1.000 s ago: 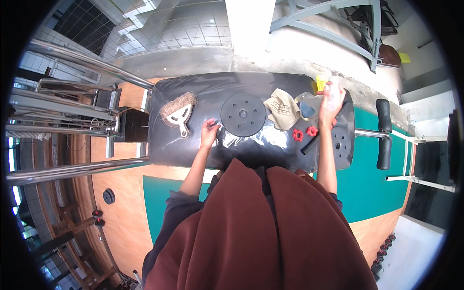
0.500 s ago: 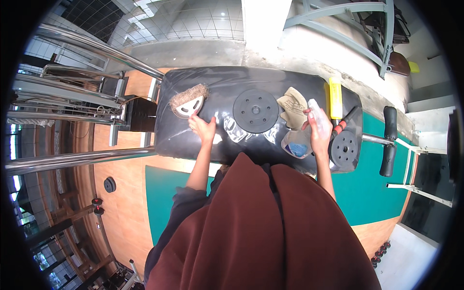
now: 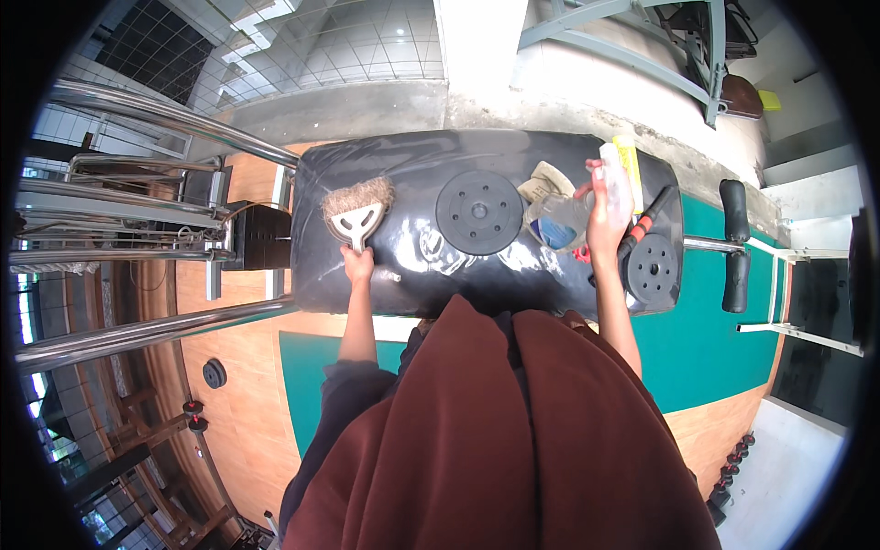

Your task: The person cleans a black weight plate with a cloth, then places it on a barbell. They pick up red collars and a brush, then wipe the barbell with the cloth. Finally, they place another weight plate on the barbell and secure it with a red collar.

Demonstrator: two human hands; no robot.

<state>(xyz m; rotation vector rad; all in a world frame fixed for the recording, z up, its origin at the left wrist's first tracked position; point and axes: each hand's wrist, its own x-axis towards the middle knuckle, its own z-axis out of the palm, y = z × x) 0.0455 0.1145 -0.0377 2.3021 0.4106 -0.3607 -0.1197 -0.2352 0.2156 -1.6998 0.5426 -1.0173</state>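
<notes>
Head view: left hand (image 3: 358, 263) has fingers wrapped round the handle of a brush (image 3: 359, 218) – pale body, brown bristles pointing away from the person. Brush sits at the left end of the black-covered bench (image 3: 394, 151); can't tell whether the bristles press on the cover. Right hand (image 3: 609, 218) is raised over the right half, curled on the whitish top of a clear bottle (image 3: 559, 229), blue liquid inside, body out to the left of the hand. Exact finger placement there is too blurred to tell.

Big black weight plate (image 3: 479, 212) lies flat mid-bench, between the two hands, touched by neither. Beige cloth (image 3: 544, 176) just right of it, partly covered by the clear bottle. Small red part (image 3: 581, 254) peeks out left of the right wrist, mostly hidden. Yellow bottle (image 3: 629, 158) behind the right hand, partly blocked – next to it a black bar (image 3: 656, 206) with a red-orange ring, slanting. Second black plate (image 3: 652, 269) at the right end, near the right forearm. Green mat (image 3: 715, 367) and wooden floor (image 3: 238, 440) below; dumbbells (image 3: 732, 467) lower right.
</notes>
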